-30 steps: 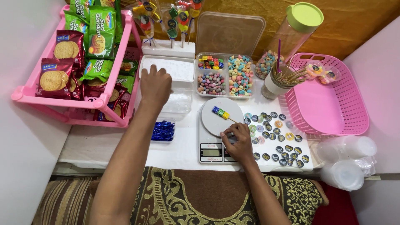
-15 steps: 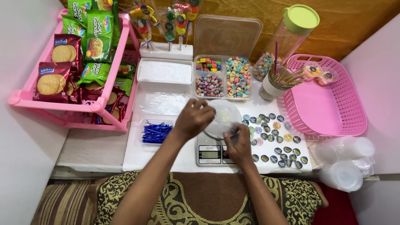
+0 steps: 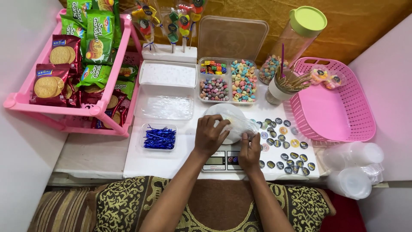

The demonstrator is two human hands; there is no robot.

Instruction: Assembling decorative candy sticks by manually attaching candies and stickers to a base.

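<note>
Both my hands meet over a small white kitchen scale (image 3: 222, 162) at the table's front edge. My left hand (image 3: 210, 135) lies over the scale's round white pan (image 3: 216, 111) and grips a small clear plastic bag (image 3: 239, 124). My right hand (image 3: 250, 151) pinches the bag's near right edge. The bag is crumpled and stretches rightwards off the pan. What lay on the pan is hidden under hand and bag.
Behind the scale are a stack of clear bags (image 3: 166, 107), a white foam block (image 3: 168, 75) and a divided box of coloured candies (image 3: 227, 80). Blue twist ties (image 3: 159, 138) lie left. Round stickers (image 3: 283, 144), a pink basket (image 3: 330, 103), plastic cups (image 3: 352, 172) are right; a pink biscuit rack (image 3: 64, 107) is left.
My left hand came back from the stack of clear bags to the scale, bringing a bag. My right hand rose from the scale's front to take the bag's edge.
</note>
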